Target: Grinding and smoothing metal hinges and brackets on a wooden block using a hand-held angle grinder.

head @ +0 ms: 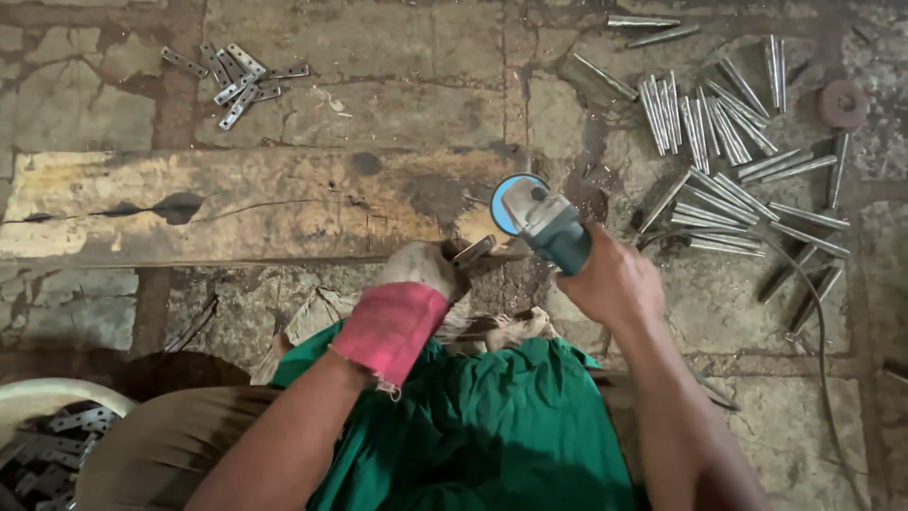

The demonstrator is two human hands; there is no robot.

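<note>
Here, entries run from the hands outward.
Left hand [414, 268]: in a grey glove with a pink cuff, closed on a small metal piece [473, 251] and pinning it to the near edge of the wooden plank [236, 203].
Metal piece: flat strip, sticking out just right of the left hand, long axis slanting up and to the right toward the disc.
Right hand [610, 282]: bare, wrapped around the body of the angle grinder [544, 225].
Grinder: teal body runs up and left from the right hand; its disc sits just above the strip, contact unclear.
Nearer hand: left, touching the strip.
Beyond right hand: scattered metal bars [728, 142].
Beyond left hand: loose hinges [236, 76].
Below left: bowl [57, 393] holding hinges.
</note>
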